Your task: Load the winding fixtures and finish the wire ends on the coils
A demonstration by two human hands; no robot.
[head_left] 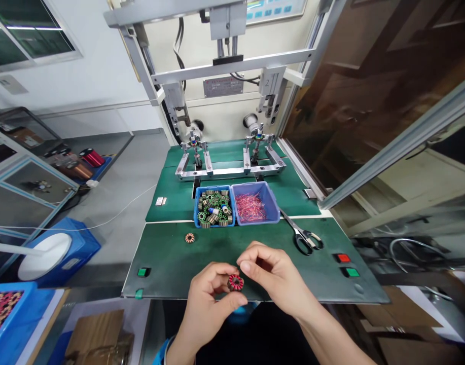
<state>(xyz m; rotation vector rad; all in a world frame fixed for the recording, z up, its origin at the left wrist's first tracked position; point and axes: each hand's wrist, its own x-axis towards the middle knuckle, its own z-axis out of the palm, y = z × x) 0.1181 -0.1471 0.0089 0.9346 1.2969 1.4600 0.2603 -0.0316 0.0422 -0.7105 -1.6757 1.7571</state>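
My small round core, toothed around its rim and wound with red wire, was in my left hand, its round face turned up toward me, above the front edge of the green surface.

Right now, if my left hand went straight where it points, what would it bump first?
Probably your right hand, close beside your left hand's fingertips, though depth is hard to judge.

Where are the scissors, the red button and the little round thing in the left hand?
Scissors [292, 222]: head view, on the blades.
Red button [344, 258]: head view, middle of its top.
Little round thing [236, 283]: head view, middle of its red face.
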